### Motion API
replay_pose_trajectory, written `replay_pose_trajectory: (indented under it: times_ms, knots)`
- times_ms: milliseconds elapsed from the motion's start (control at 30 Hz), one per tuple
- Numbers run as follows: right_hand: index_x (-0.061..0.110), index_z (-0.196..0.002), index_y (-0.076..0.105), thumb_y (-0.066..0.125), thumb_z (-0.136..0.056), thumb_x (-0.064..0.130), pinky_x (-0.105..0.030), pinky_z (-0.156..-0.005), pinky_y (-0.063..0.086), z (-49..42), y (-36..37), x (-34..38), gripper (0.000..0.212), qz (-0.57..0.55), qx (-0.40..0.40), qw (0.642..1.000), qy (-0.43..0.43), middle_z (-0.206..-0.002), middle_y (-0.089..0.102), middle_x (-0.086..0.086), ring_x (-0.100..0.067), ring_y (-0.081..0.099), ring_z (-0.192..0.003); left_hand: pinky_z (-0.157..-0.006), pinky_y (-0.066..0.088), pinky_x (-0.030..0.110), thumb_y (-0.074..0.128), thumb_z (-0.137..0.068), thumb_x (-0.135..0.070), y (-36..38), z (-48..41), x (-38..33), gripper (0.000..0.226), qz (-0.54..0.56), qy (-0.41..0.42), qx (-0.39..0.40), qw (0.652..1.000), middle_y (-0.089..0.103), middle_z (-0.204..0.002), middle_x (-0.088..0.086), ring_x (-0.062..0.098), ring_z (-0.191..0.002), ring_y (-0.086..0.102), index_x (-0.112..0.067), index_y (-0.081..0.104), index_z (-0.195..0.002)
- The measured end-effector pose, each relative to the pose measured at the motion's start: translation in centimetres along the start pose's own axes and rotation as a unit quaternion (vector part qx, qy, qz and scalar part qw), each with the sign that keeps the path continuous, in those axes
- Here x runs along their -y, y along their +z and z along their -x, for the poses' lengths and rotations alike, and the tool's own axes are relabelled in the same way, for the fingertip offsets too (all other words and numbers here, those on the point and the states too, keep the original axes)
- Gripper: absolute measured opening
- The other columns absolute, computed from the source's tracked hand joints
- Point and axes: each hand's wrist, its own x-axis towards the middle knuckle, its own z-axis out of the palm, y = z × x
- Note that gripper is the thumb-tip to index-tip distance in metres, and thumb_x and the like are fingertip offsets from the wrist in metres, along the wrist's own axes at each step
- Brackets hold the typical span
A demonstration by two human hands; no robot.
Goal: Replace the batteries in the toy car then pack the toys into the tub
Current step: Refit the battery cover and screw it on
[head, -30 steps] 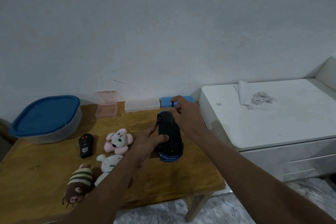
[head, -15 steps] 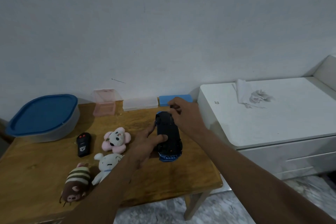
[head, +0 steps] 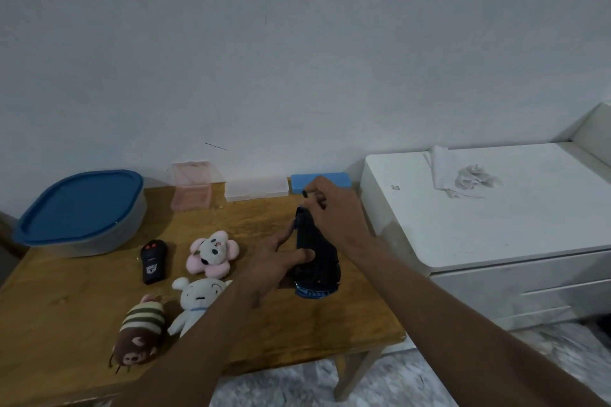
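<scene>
Pale wall; wooden counter [head: 66,291], white cabinet [head: 496,225] off its right edge.

Count:
- 1 tub [head: 109,243], grey, rounded, blue lid [head: 79,205] on, far-left corner.
- 3 small plastic boxes on the far edge: pink box [head: 191,195], clear box [head: 256,188], blue box [head: 314,180].
- 1 black remote [head: 153,261].
- 3 soft plush toys: pink plush [head: 213,253], white plush [head: 198,302], striped plush [head: 140,330].
- 1 toy car [head: 317,258], hard plastic, dark underside up, blue body, near the right edge.

Left hand [head: 274,261] grips the car's side, thumb across the underside. Right hand [head: 334,211], fingers curled, pinches a small dark piece [head: 305,194] at the car's far end; too small to identify.
</scene>
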Motion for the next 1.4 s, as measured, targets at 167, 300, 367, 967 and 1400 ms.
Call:
replay_pose_trajectory:
  times_ms: [167, 300, 367, 967, 1400]
  knots:
    - [0.019, -0.119, 0.058, 0.061, -0.091, 0.02, -0.021, -0.066, 0.052, 0.0, -0.3, 0.1, 0.029, -0.027, -0.019, 0.999, 0.043, -0.07, 0.063, 0.01, -0.01, 0.064, -0.07, -0.078, 0.059, 0.04, 0.07, -0.084, -0.011, 0.8, -0.2, -0.5, 0.074, 0.017, -0.001, -0.001, 1.0, 0.069, -0.119, 0.004, 0.023, -0.098, 0.071, -0.039, 0.037, -0.144]
    - [0.015, -0.122, 0.058, 0.06, -0.092, 0.019, -0.01, -0.068, 0.046, -0.4, -1.2, -0.2, 0.03, -0.06, -0.035, 0.993, 0.092, -0.067, 0.059, 0.017, -0.001, 0.06, -0.069, -0.078, 0.058, 0.038, 0.068, -0.086, -0.014, 0.1, -0.2, -0.4, 0.062, 0.019, -0.024, -0.02, 0.999, 0.07, -0.115, 0.005, 0.025, -0.1, 0.069, -0.037, 0.045, -0.139]
    - [0.015, -0.118, 0.06, 0.061, -0.092, 0.018, -0.004, -0.065, 0.043, -0.3, -1.4, -0.3, 0.027, -0.075, -0.043, 0.99, 0.111, -0.066, 0.06, 0.014, 0.002, 0.059, -0.066, -0.074, 0.056, 0.035, 0.065, -0.089, -0.017, 0.2, 0.0, -0.4, 0.04, 0.019, -0.033, -0.026, 0.999, 0.071, -0.111, 0.006, 0.024, -0.1, 0.069, -0.024, 0.058, -0.128]
    - [0.01, -0.108, 0.064, 0.065, -0.089, 0.011, -0.034, -0.071, 0.061, 2.3, -1.1, -3.4, 0.02, -0.274, -0.019, 0.895, 0.351, -0.096, 0.07, -0.013, -0.02, 0.072, -0.076, -0.087, 0.049, 0.045, 0.053, -0.073, -0.017, -0.1, 0.6, 3.8, 0.054, 0.294, -0.073, 0.032, 0.952, 0.06, -0.105, 0.022, 0.036, -0.093, 0.061, -0.002, 0.052, -0.125]
    - [0.006, -0.11, 0.063, 0.067, -0.087, 0.008, -0.036, -0.072, 0.061, 3.9, -0.8, -6.8, 0.023, -0.273, 0.027, 0.879, 0.389, -0.098, 0.068, -0.014, -0.023, 0.072, -0.077, -0.083, 0.053, 0.044, 0.072, -0.076, -0.017, 0.9, 0.0, 5.6, 0.029, 0.217, -0.143, -0.05, 0.964, 0.07, -0.087, 0.011, 0.027, -0.082, 0.065, -0.005, 0.063, -0.1]
